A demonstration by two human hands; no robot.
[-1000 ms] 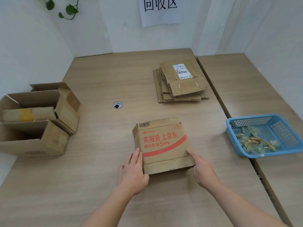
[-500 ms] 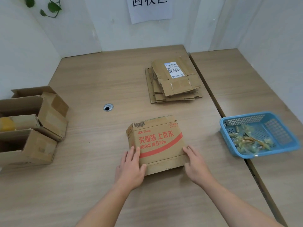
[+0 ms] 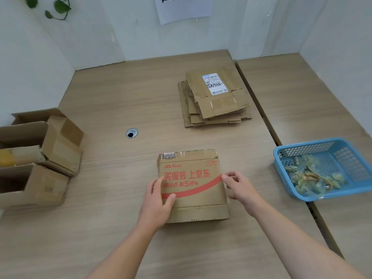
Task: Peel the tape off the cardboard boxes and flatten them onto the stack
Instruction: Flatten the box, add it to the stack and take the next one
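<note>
Several open boxes (image 3: 40, 158) sit at the left of our table (image 3: 120, 93). Our left hand (image 3: 157, 202) grips the flattened red-printed box (image 3: 193, 190) at centre front, thumb on top, fingers curled along its edge; our right hand (image 3: 241, 188) pinches the opposite edge. Behind lies the stack (image 3: 215, 101), with a blue basket (image 3: 314, 196) rightmost

A flattened box (image 3: 193, 186) with red print lies on the table (image 3: 120, 97). The left hand (image 3: 157, 202) grips its 9 o'clock edge with the thumb on top, and the right hand (image 3: 241, 188) holds its 3 o'clock edge, thumb on the face and fingers curled beside it. From the box, a stack (image 3: 215, 97) of flat cardboard lies well apart at 1 o'clock, a blue basket (image 3: 322, 168) of crumpled scraps (image 3: 310, 178) at 3 o'clock, open boxes (image 3: 40, 158) at 9 o'clock, and a round hole (image 3: 131, 133) at 11 o'clock.
</note>
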